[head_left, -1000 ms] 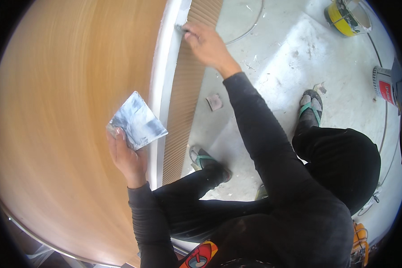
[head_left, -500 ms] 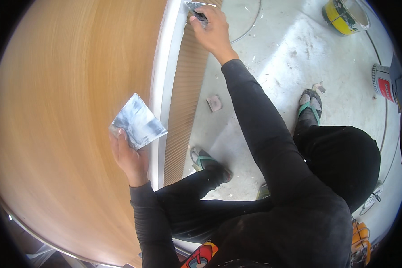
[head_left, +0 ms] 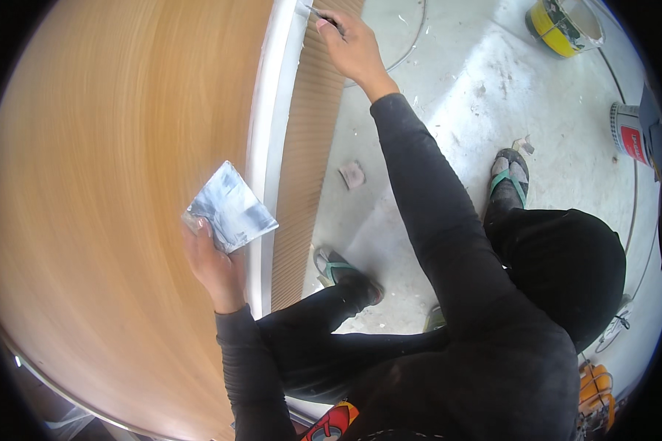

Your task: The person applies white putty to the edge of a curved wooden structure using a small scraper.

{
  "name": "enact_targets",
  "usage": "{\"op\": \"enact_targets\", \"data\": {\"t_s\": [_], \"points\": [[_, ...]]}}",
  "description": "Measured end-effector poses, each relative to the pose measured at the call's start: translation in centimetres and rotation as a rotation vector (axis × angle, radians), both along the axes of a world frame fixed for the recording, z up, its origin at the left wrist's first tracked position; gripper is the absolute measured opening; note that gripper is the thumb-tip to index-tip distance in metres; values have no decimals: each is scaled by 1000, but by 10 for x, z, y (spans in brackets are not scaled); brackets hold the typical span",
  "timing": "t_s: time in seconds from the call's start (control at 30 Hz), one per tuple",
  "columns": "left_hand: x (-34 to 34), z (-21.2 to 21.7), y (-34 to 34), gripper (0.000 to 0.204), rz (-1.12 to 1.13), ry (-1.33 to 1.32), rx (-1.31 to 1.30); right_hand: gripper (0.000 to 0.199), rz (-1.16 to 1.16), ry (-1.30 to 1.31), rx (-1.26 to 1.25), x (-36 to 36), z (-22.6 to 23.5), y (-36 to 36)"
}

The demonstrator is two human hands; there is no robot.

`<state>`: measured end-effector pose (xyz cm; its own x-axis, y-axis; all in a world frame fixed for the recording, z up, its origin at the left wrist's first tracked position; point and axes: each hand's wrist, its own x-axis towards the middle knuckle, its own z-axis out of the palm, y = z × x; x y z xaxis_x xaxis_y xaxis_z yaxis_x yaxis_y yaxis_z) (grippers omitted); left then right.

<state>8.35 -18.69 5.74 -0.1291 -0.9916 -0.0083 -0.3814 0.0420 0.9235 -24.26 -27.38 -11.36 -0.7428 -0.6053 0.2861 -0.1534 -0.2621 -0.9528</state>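
Note:
My left hand (head_left: pixel 215 268) grips a broad metal putty blade (head_left: pixel 234 206) smeared with white and grey filler, held above the wood-grain panel (head_left: pixel 125 184) beside its edge. My right hand (head_left: pixel 354 51) reaches far ahead, its fingers closed round a putty knife (head_left: pixel 329 20). That knife is seen nearly edge-on, its tip at the white edge strip (head_left: pixel 271 132) that runs along the panel. Whether the tip touches the strip I cannot tell. Below the strip is a ribbed wood-coloured side (head_left: pixel 305 154).
On the pale floor stand a yellow and dark bucket (head_left: pixel 559 28) and a tin with a red label (head_left: pixel 629 136). A small pinkish scrap (head_left: pixel 351 175) lies between the ribbed side and my feet. Cables (head_left: pixel 621 88) run along the right, near an orange object (head_left: pixel 596 389).
My right hand has turned its putty knife from blade face showing to nearly edge-on and shifted slightly right. My left hand with its blade has come down a little.

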Motion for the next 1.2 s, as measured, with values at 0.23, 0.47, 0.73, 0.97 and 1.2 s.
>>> {"op": "enact_targets", "data": {"t_s": [0.23,0.47,0.73,0.97,1.2], "points": [[5,-3,0,33,45,68,19,29,-6,210,41,42,-3,7],[14,-8,0,32,102,-185,-137,27,226,-104,111,36,14,36],[-8,4,-1,34,68,209,92,21,-338,204,-125,29,-23,-32],[-3,5,3,35,117,225,63,24,-106,48,-102,57,1,24],[0,1,-1,33,15,-314,-87,35,-11,-21,-33,-25,-6,-16]]}}
